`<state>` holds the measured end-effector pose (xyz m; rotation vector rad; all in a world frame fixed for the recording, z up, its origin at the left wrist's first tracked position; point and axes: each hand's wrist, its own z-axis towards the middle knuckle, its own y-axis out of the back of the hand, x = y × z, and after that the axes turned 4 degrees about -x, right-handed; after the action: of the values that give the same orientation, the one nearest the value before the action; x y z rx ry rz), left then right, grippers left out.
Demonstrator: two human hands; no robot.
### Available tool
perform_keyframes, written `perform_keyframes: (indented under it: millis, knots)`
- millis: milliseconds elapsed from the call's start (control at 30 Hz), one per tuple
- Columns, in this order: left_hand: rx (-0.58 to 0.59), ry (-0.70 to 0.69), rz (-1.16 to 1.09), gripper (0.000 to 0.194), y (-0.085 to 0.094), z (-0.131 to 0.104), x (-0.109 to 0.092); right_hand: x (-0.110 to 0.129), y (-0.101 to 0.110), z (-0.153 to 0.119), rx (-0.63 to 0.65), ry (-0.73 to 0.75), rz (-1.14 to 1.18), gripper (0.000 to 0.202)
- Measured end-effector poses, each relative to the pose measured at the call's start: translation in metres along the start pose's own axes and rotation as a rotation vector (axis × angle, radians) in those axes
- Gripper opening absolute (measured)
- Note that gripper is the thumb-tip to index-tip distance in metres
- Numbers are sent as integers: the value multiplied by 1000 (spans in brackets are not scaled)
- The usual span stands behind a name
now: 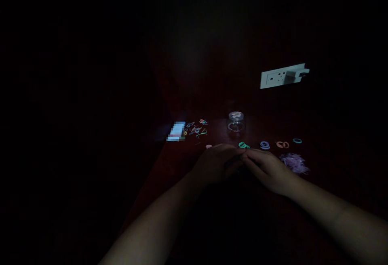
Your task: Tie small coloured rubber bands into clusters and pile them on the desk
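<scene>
Where the left hand (216, 160) and right hand (269, 171) come together at the fingertips, their fingers curl partly closed; whether they hold anything is too dark to tell. The green bands (243, 146) lie just beyond, toward the far edge of the table (165, 164). Farther back stands a jar (236, 124); a lit phone (176, 131) lies by the left edge.
</scene>
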<state>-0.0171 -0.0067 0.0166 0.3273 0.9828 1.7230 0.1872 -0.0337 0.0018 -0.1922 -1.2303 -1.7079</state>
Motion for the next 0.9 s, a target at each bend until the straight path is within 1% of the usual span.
perform_keyframes:
  millis: [133, 267, 400, 600, 900]
  knots:
    - [-19, 18, 13, 21, 0, 0, 1, -2, 1, 0, -1, 6, -42, 24]
    - [-32, 9, 20, 18, 3, 1, 2, -3, 2, 1, 7, 9, -44, 24]
    - [-18, 10, 4, 14, 3, 1, 0, -1, 2, 1, 10, 22, -43, 22]
    - [-23, -2, -3, 11, 4, 0, -1, 1, 3, -1, 29, 18, -42, 21]
    - [-4, 6, 25, 12, 5, -1, 0, -2, 4, -1, 16, 37, -43, 16]
